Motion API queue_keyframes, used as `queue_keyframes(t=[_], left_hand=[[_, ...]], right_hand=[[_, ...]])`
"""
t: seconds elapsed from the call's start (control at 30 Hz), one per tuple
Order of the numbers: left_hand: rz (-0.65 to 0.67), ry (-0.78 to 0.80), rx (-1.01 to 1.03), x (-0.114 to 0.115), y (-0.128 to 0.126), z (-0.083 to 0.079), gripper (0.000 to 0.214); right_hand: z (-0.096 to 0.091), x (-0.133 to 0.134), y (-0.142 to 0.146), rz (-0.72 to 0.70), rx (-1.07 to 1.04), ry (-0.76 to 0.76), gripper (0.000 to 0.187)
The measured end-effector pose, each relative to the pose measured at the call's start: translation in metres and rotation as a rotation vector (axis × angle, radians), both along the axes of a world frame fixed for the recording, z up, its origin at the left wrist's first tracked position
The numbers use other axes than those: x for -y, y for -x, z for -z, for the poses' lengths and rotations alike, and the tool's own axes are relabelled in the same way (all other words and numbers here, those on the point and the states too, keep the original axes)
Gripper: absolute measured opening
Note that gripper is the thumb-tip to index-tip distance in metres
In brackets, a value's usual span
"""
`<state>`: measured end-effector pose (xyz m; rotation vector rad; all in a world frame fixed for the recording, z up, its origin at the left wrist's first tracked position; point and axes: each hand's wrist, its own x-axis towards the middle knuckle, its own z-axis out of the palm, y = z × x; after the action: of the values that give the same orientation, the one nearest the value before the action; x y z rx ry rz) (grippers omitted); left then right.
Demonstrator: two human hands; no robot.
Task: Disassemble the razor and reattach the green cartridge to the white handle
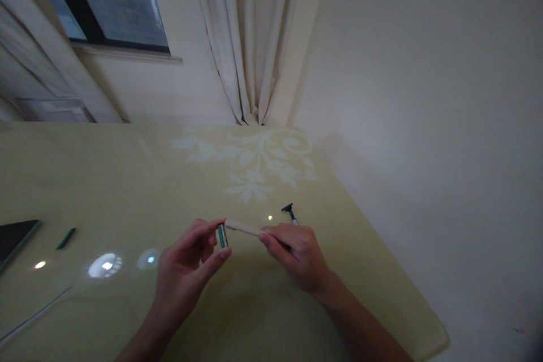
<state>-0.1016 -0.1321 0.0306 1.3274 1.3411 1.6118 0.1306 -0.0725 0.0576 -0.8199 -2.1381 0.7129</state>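
My left hand (pixel 190 263) pinches a small teal razor head (pixel 221 235) between thumb and fingers. My right hand (pixel 297 254) grips a pale beige razor handle (pixel 244 228) whose tip meets that head. Both hands hover just above a glossy yellow table (pixel 127 181). A second razor with a dark head (pixel 289 211) pokes out from behind my right hand, its handle hidden by the fingers.
A small teal cap or strip (pixel 66 238) lies on the table at left, near a dark flat object (pixel 14 237) at the left edge. A thin pale rod (pixel 34 317) lies at the lower left. The table's right edge runs along a wall; curtains hang behind.
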Motion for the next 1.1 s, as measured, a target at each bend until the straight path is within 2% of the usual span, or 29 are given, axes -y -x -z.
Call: queue_keyframes(t=[0.37,0.5,0.67,0.77,0.93,1.1], left_hand=[[-0.002,-0.016,-0.010,0.0006,0.0010,0.0012,0.039],[-0.009,-0.030,-0.014,-0.0011,0.0001,-0.0009,0.038],[-0.020,-0.019,0.006,-0.0010,-0.0006,-0.0031,0.038],[-0.030,-0.019,0.006,-0.0007,-0.0009,-0.0040,0.037],[-0.030,-0.009,0.037,-0.0005,-0.0002,-0.0022,0.037],[-0.020,-0.013,0.018,0.0001,0.0000,-0.0017,0.035]], right_hand=[[0.0027,0.0031,0.0005,-0.042,0.001,-0.004,0.043],[0.0017,0.0035,0.0010,-0.001,0.017,-0.019,0.044],[0.0005,0.0043,0.0007,-0.032,0.027,-0.035,0.046],[0.0012,0.0039,0.0001,0.023,0.039,-0.036,0.048],[0.0026,0.0036,0.0001,-0.023,0.051,-0.039,0.047],[0.0017,0.0039,0.0009,0.014,0.030,-0.060,0.046]])
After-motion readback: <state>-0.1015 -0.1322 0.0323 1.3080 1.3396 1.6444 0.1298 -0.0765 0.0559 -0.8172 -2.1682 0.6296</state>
